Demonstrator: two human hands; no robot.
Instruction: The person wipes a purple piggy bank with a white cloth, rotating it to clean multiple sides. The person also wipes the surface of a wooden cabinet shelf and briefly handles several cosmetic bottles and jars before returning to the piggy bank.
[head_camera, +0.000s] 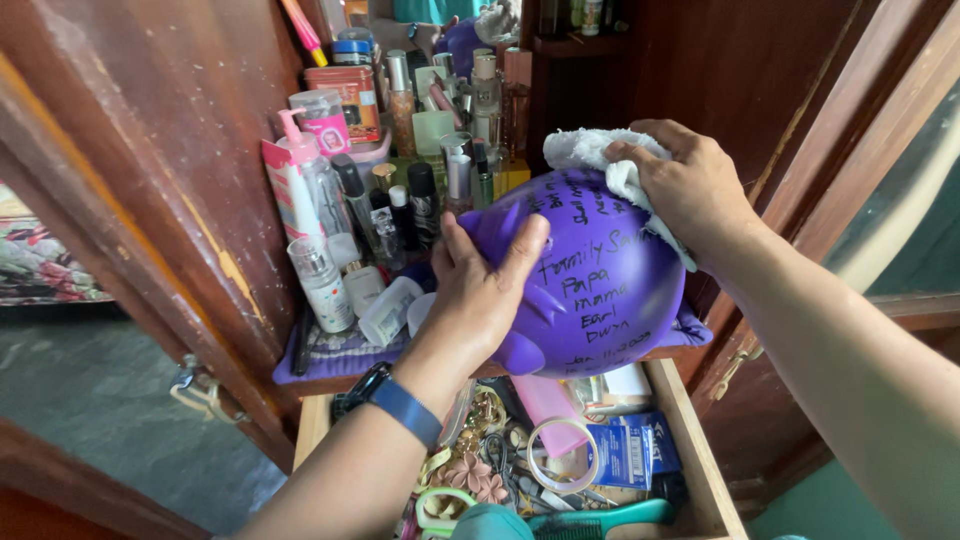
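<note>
The wooden cabinet (150, 150) fills the view, its dark door leaf swung wide on the left, and inside it a shelf is crowded with bottles. Below the shelf an open drawer (705, 470) juts toward the camera, its pale wooden wall on the right and a jumble of small things inside.

Front and centre, there's the purple piggy bank (610, 270), round and glossy, with handwriting in black marker across its flank. It sits just above the shelf's front edge, over the drawer, tilted with its stubby feet pointing down and left.

The left hand (480, 290) is clamped on the bank's left end, fingers curled round it and the thumb lying up across the purple surface; a blue wristband (405, 410) circles the wrist. The right hand (690, 185) is closed on a white cloth (600, 155), pressing it onto the top of the bank, with a fold of cloth trailing down the right side under the palm.

Behind the bank, a pump bottle with a pink top (300, 185) stands upright at the left of the shelf, a small clear bottle (322, 285) just in front of it. Down in the drawer lie a teal comb (600, 520), a blue packet (625, 450), a clear ring (563, 455) and a flower-shaped hair clip (478, 475).
</note>
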